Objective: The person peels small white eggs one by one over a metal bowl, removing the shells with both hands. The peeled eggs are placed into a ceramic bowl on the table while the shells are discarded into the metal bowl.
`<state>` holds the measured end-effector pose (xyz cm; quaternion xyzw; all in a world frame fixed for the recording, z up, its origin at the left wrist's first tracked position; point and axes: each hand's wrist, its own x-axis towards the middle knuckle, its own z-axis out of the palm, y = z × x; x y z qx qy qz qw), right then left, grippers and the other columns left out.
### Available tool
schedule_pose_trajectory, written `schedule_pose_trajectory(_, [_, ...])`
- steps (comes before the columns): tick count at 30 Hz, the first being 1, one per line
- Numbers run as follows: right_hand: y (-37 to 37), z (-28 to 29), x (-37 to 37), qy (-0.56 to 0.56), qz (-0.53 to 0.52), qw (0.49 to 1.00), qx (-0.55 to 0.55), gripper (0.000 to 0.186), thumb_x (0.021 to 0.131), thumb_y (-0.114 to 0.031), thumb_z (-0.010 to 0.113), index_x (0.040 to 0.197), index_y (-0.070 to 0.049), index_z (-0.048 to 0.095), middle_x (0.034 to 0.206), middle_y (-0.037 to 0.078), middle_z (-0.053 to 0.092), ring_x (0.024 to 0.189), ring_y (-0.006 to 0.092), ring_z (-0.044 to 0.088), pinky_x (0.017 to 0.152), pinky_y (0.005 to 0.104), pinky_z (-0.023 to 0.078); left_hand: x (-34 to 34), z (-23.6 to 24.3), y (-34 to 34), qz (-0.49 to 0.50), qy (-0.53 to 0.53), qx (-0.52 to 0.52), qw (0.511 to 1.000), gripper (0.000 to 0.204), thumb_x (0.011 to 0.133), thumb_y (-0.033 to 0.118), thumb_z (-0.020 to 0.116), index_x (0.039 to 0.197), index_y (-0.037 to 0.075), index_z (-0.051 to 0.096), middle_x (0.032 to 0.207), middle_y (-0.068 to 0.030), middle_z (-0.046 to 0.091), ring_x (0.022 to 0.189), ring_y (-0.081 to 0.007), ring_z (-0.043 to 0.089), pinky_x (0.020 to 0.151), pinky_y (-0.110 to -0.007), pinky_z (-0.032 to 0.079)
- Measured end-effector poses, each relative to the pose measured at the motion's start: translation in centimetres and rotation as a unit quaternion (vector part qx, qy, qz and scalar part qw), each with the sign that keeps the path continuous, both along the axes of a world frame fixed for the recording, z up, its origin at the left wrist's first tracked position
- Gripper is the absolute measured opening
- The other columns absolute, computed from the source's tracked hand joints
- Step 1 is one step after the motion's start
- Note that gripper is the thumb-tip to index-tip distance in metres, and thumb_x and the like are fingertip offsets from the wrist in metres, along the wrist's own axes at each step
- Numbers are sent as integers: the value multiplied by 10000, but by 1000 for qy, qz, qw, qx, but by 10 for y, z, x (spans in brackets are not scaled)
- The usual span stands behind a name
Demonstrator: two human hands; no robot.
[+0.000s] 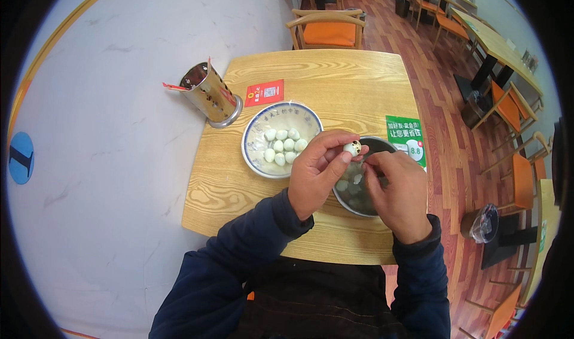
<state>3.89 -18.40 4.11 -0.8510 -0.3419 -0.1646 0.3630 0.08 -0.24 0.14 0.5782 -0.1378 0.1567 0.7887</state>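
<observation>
My left hand (pixel 317 174) is closed round a small quail egg (pixel 353 149), held between thumb and fingers. Dark speckled shell covers part of the egg; the rest looks pale and bare. Just right of it, the fingertips of my right hand (pixel 399 189) are pinched together; whether anything is between them is too small to tell. Both hands are above a dark metal bowl (pixel 357 213) with murky liquid and pale pieces in it, partly hidden by my hands. To the left, a white bowl (pixel 258 129) with a blue-patterned rim carries several peeled eggs (pixel 281 146).
Behind the white bowl stand a perforated metal utensil holder (pixel 214 96) and a red card (pixel 265 92). A green printed card (pixel 406 137) lies by the right edge of the wooden table (pixel 335 75). A pale wall borders the left; orange-seated chairs (pixel 329 34) stand beyond.
</observation>
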Motion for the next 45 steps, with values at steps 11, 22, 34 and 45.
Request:
schedule_pose_trajectory(11, [7,-4,1,-66,16,991,113,236,824,-11,823,1034,-51,723,945,105,706,857,308,694,717,405,550,-3,-6,-1,-1,-11,-1,1000,316,1028,-41,633,1337,-1,575,1375,-148,575,1247,-212,612,1063,-362,527])
schedule_pose_trajectory(22, [10,-8,0,-133,-23,986,95,234,759,15,809,948,-73,705,888,86,685,782,294,661,673,397,534,0,-16,-3,6,-69,37,997,337,969,-68,719,1239,38,548,1347,-125,529,1226,-174,593,1045,-338,517])
schedule_pose_trajectory(34, [9,-8,0,-181,-44,981,61,261,692,-1,773,878,-94,614,803,63,606,746,279,629,653,386,509,-4,-10,-4,-7,-57,73,996,340,978,-36,722,1281,33,585,1333,-127,594,1191,-175,636,1026,-339,532])
schedule_pose_trajectory(45, [6,-13,-3,-128,-34,989,68,270,725,-22,790,906,-79,598,806,73,592,728,288,630,633,396,508,-7,-2,2,-5,-46,178,983,389,964,-128,618,1326,10,584,1362,-167,625,1287,-234,595,1084,-370,486])
